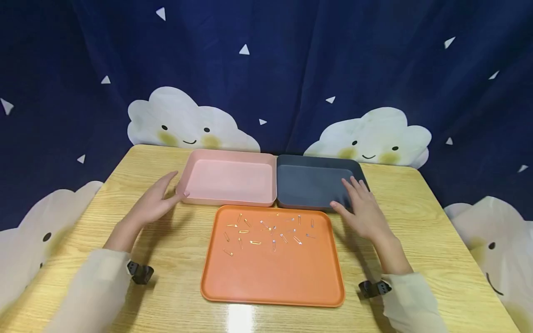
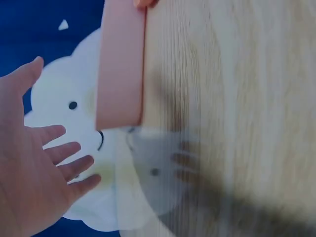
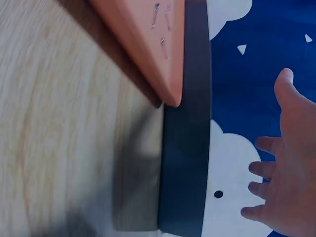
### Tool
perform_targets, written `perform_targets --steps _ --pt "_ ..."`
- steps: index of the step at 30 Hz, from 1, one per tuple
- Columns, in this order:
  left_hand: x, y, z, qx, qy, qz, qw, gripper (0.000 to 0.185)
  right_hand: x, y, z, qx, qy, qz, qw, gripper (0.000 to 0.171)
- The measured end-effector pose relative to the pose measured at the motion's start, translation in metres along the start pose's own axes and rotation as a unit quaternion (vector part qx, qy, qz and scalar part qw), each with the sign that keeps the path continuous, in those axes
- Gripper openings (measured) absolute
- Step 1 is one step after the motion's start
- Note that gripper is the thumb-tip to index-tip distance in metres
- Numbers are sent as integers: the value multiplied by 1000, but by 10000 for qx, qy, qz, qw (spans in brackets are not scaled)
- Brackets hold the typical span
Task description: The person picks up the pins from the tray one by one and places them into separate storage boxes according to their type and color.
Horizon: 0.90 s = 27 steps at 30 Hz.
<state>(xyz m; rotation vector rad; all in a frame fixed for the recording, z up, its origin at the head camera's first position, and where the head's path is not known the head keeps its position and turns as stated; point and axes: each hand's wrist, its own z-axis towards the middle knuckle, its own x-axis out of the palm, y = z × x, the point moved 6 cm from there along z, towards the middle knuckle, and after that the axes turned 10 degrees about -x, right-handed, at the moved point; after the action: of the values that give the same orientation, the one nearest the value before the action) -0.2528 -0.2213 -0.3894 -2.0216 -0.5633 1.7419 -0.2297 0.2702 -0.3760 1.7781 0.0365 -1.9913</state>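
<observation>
My left hand (image 1: 151,203) hovers beside the left end of a pink tray (image 1: 233,200), fingers spread and holding nothing. In the left wrist view the same hand (image 2: 39,163) shows straight fingers, apart from the pink tray's wall (image 2: 121,69). My right hand (image 1: 364,212) is over the right end of a dark blue tray (image 1: 308,202), its fingers extended and holding nothing. An orange tray (image 1: 270,277) lies in front of both. On it several gold safety pins (image 1: 255,242) lie scattered at the left, and several silver safety pins (image 1: 297,240) at the right.
The trays stand on a light wooden table (image 1: 433,240). Behind it hangs a navy curtain (image 1: 283,60) with white clouds and triangles. A black wrist camera (image 1: 140,273) is strapped at the left sleeve, another wrist camera (image 1: 374,289) at the right.
</observation>
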Motion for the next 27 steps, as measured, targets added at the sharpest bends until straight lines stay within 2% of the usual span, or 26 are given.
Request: perform_targets --steps 6,11,18,21,27 --pt "-2 12 21 -226 373 -596 9973 80 -3 12 1 -252 92 257 9993 78" --pt "-3 18 38 -440 722 -1129 9900 74 1 23 1 -504 286 244 9980 77" --pt "3 27 58 -731 1642 -2039 9624 77 6 39 -1 -981 216 306 9945 64" --pt "4 30 66 -843 1839 -2276 9525 79 9 47 -2 -1220 144 211 9922 59" --pt "2 36 77 -935 1998 -3019 9275 68 14 62 -3 -1632 25 123 9865 52"
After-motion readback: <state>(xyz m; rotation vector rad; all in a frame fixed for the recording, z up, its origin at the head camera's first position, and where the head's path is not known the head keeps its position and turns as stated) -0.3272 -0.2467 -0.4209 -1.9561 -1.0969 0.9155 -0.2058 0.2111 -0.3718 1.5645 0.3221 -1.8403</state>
